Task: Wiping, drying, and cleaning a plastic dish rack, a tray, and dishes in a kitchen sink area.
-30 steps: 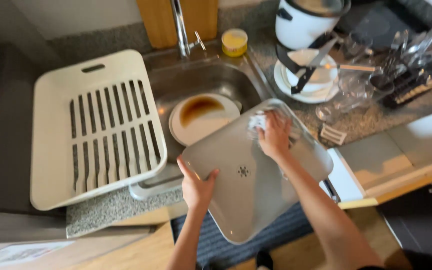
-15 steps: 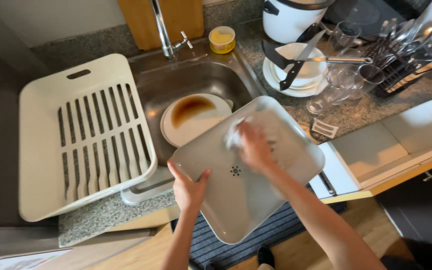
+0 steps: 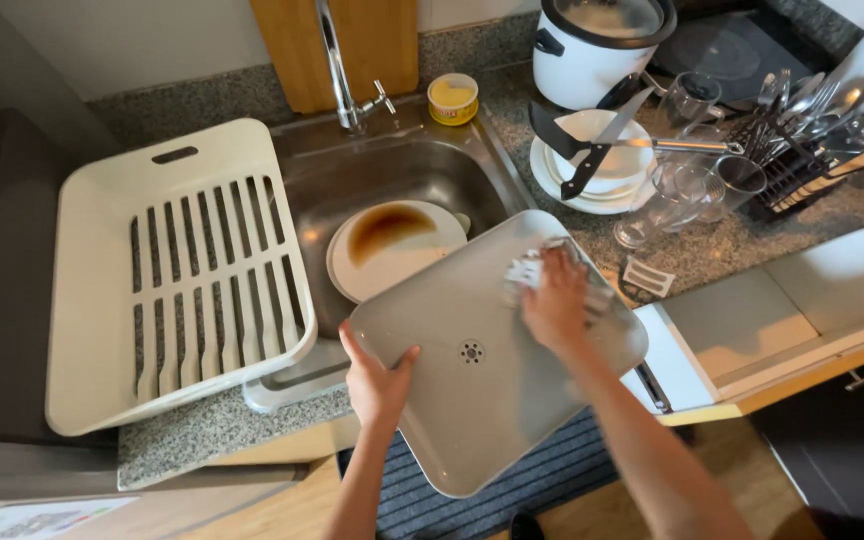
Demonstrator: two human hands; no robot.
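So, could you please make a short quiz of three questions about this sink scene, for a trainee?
1. True or false: the left hand grips the edge of the grey tray.
2. What does the right hand press on the tray? A) a knife B) a cloth C) a glass
3. Where does the stained plate lie?

Key
1. True.
2. B, a crumpled cloth.
3. In the sink, beside the white slotted rack.

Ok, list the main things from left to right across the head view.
White slatted drain rack → stained plate in the sink → left hand → right hand on the grey tray → empty glasses → cutlery holder.
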